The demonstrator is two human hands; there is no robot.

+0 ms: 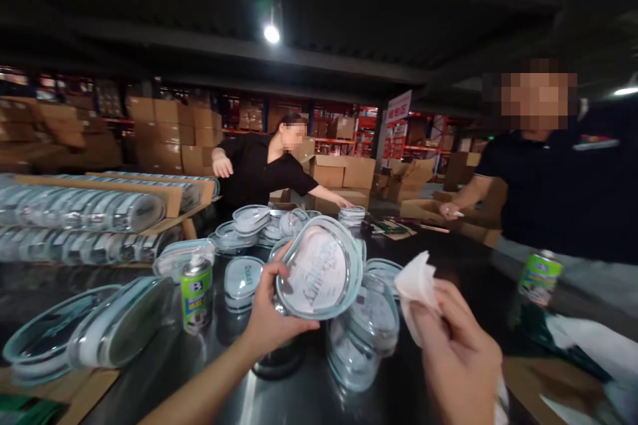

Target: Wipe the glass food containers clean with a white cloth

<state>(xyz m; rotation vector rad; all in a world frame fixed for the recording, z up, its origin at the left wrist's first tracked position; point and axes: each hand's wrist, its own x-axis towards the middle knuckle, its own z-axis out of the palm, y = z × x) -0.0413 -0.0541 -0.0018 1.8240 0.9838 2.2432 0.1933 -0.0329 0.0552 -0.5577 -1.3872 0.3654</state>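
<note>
Left hand grips the lower edge of an oval glass lid, thumb across the front, fingers curled behind; lid tilted up toward the camera, printed sticker on its face, held above the dark table. Right hand clenched around a crumpled white cloth, just right of the lid, not touching it. Below the lid, a stack of clear glass containers on the table. To the left, a green spray can stands upright; more lids lie behind it. Far left, rows of glass dishes in cardboard trays. A second spray can at right, near a person in a dark shirt. Another person leans over boxes behind the table.
</note>
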